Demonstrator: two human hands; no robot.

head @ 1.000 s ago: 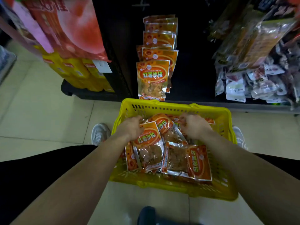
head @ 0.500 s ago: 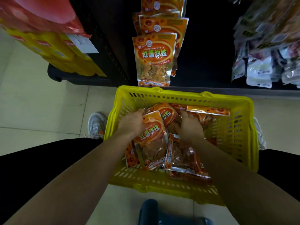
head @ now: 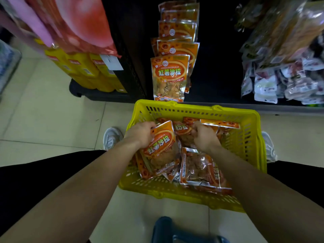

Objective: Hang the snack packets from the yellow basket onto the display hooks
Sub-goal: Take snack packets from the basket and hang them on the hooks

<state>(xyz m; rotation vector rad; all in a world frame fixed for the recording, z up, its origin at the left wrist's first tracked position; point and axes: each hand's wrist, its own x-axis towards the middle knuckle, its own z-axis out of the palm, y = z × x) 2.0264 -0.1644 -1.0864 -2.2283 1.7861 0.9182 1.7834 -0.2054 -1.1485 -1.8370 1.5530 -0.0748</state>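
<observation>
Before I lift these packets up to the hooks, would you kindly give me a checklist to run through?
1. Left hand holds a packet: ok, it grips the top edge of the orange packet.
2. Right hand holds a packet: ok, its fingers curl round a second packet.
3. Hang holes free: cannot tell, hidden by the hands.
4. Room on the hooks: cannot tell, the hanging packets cover them.
5. Yellow basket near the display: ok, it sits just below the hanging packets.
</observation>
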